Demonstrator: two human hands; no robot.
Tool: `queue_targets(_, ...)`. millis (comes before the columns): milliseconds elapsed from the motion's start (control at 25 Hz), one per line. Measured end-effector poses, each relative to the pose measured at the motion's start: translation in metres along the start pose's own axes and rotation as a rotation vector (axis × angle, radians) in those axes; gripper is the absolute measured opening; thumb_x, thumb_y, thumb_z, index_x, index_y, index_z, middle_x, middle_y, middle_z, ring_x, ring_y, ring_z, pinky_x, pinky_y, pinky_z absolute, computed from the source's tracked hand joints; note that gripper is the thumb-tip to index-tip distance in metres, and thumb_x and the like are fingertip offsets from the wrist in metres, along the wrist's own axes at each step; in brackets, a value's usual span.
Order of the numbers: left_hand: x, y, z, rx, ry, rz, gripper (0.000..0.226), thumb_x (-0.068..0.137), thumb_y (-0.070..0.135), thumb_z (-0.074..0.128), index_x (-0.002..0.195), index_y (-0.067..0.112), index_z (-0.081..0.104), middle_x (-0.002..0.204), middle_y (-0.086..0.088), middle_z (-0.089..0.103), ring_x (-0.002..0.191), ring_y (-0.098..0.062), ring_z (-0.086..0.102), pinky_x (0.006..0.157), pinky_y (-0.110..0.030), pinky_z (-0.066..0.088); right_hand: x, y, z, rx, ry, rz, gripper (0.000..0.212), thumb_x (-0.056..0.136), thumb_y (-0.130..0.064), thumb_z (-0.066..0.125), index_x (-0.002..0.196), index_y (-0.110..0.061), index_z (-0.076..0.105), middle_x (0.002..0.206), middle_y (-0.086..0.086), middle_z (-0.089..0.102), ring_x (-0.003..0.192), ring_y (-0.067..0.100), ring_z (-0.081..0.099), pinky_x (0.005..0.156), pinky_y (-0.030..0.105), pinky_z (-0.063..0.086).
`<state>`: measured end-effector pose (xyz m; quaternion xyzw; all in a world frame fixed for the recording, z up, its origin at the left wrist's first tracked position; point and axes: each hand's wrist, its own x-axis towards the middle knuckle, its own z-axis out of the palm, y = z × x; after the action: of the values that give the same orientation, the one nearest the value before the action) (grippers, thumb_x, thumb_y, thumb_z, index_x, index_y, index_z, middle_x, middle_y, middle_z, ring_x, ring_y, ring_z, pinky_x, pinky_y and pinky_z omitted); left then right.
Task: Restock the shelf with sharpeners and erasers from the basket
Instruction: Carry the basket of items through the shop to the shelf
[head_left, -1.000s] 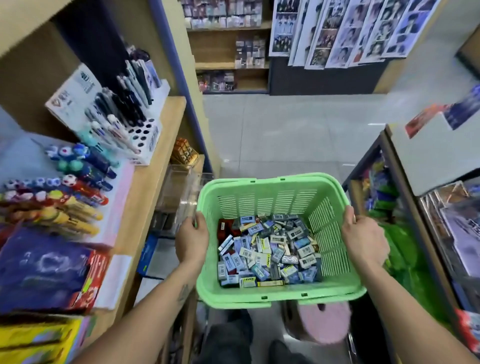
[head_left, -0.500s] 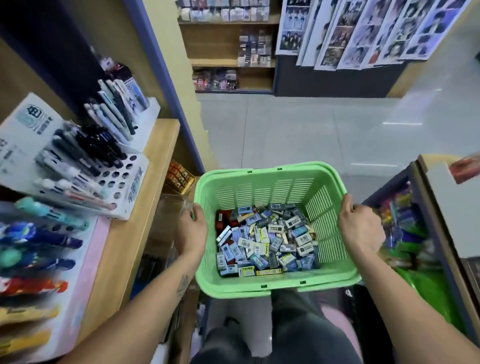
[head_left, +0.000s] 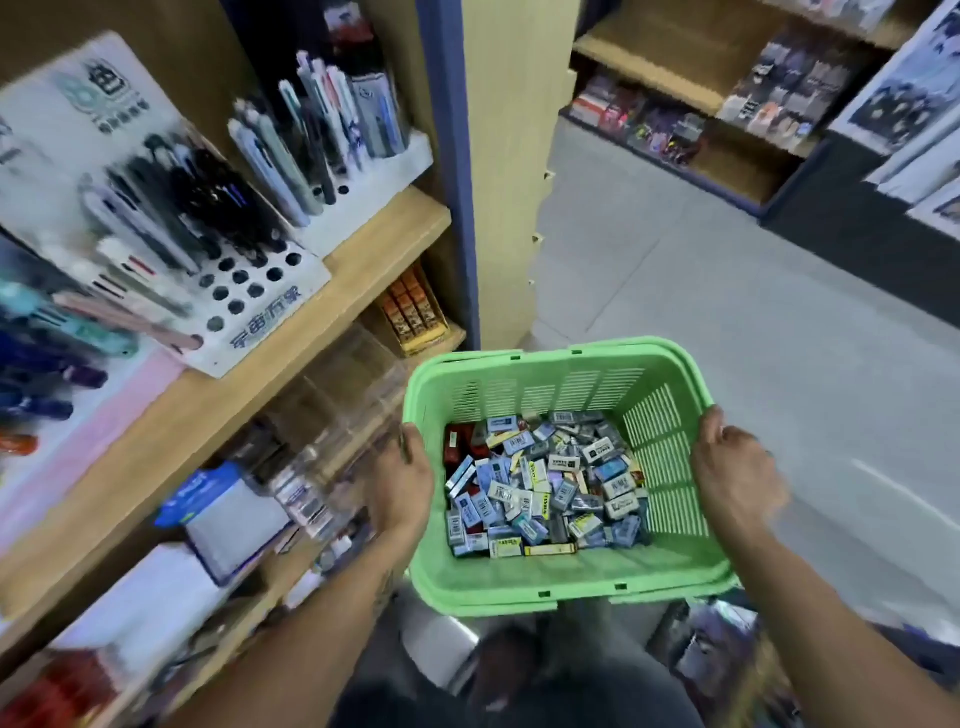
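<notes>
Both hands, left hand and right hand, grasp the rims of the stiff, probably light green basket at lower centre, fingers curled over its edges.

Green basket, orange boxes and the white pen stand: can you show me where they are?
green basket (head_left: 561, 574): head view, on its bare near wall.
orange boxes (head_left: 413, 312): head view, on the middle of the stack.
white pen stand (head_left: 265, 317): head view, on its front with the holes.

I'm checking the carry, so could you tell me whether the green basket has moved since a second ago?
Yes. The green basket, gripped by the left hand and right hand, has advanced along the aisle past the pen display towards the orange boxes.
</notes>
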<state>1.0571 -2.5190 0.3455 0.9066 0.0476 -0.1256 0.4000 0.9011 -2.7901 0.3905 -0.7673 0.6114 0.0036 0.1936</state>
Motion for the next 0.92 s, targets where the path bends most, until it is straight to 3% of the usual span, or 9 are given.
queue_targets(80, -0.016, -0.017, 0.01, 0.016, 0.054, -0.099, 0.05, 0.106, 0.037, 0.03, 0.069, 0.01, 0.05, 0.058, -0.013, 0.054, 0.05, -0.027, 0.051, 0.05, -0.029, 0.03, 0.019, -0.01, 0.001, -0.063, -0.061, -0.114, 0.067, 0.103, -0.051, 0.019, 0.093, -0.001, 0.063, 0.091, 0.027, 0.062, 0.073, 0.028, 0.046, 0.071, 0.038, 0.037)
queue_targets(160, -0.035, -0.041, 0.014, 0.048, 0.084, -0.211, 0.046, 0.107, 0.036, 0.029, 0.09, 0.005, 0.059, 0.083, -0.024, 0.065, 0.068, -0.036, 0.063, 0.057, -0.03, 0.034, 0.027, -0.019, 0.015, -0.126, -0.099, -0.209, 0.068, 0.103, -0.052, 0.018, 0.094, -0.002, 0.063, 0.085, 0.022, 0.058, 0.072, 0.028, 0.046, 0.07, 0.037, 0.037)
queue_targets(240, -0.052, -0.064, 0.012, 0.073, 0.106, -0.277, 0.047, 0.108, 0.034, 0.028, 0.106, 0.0, 0.061, 0.094, -0.026, 0.067, 0.079, -0.038, 0.066, 0.06, -0.032, 0.038, 0.023, -0.026, 0.032, -0.192, -0.114, -0.269, 0.073, 0.101, -0.057, 0.015, 0.092, -0.004, 0.064, 0.077, 0.018, 0.055, 0.069, 0.028, 0.051, 0.067, 0.035, 0.04)
queue_targets(480, -0.07, -0.164, -0.024, 0.089, 0.149, -0.433, 0.058, 0.102, 0.042, 0.024, 0.105, -0.003, 0.062, 0.103, -0.028, 0.067, 0.09, -0.044, 0.065, 0.075, -0.045, 0.051, -0.043, -0.044, 0.107, -0.392, -0.185, -0.364, 0.083, 0.096, -0.066, 0.001, 0.08, -0.008, 0.059, 0.063, 0.011, 0.051, 0.054, 0.018, 0.049, 0.055, 0.027, 0.036)
queue_targets(600, -0.073, -0.222, -0.054, 0.119, 0.084, -0.491, 0.042, 0.107, 0.03, 0.031, 0.117, -0.001, 0.058, 0.114, -0.026, 0.064, 0.1, -0.044, 0.062, 0.078, -0.042, 0.047, -0.089, -0.046, 0.149, -0.427, -0.203, -0.382, 0.082, 0.096, -0.066, 0.0, 0.075, -0.01, 0.057, 0.063, 0.011, 0.051, 0.055, 0.018, 0.05, 0.059, 0.028, 0.04)
queue_targets(680, -0.08, -0.26, -0.074, 0.071, 0.093, -0.557, 0.044, 0.105, 0.036, 0.031, 0.112, 0.004, 0.06, 0.112, -0.022, 0.065, 0.101, -0.042, 0.062, 0.082, -0.038, 0.047, -0.12, -0.043, 0.178, -0.444, -0.236, -0.41, 0.079, 0.097, -0.064, 0.001, 0.074, -0.011, 0.055, 0.068, 0.014, 0.056, 0.059, 0.022, 0.053, 0.062, 0.031, 0.043)
queue_targets(760, -0.092, -0.293, -0.091, 0.067, 0.115, -0.587, 0.042, 0.105, 0.037, 0.031, 0.101, 0.006, 0.058, 0.105, -0.023, 0.067, 0.093, -0.041, 0.064, 0.08, -0.038, 0.05, -0.145, -0.034, 0.207, -0.463, -0.284, -0.46, 0.073, 0.098, -0.06, 0.002, 0.078, -0.013, 0.054, 0.075, 0.016, 0.061, 0.061, 0.024, 0.055, 0.062, 0.033, 0.046)
queue_targets(920, -0.103, -0.341, -0.116, 0.037, 0.149, -0.662, 0.037, 0.106, 0.031, 0.032, 0.091, 0.005, 0.054, 0.1, -0.026, 0.066, 0.09, -0.042, 0.062, 0.07, -0.035, 0.037, -0.184, -0.034, 0.261, -0.492, -0.331, -0.538, 0.076, 0.099, -0.058, 0.005, 0.088, -0.012, 0.064, 0.085, 0.02, 0.067, 0.069, 0.029, 0.058, 0.065, 0.036, 0.047)
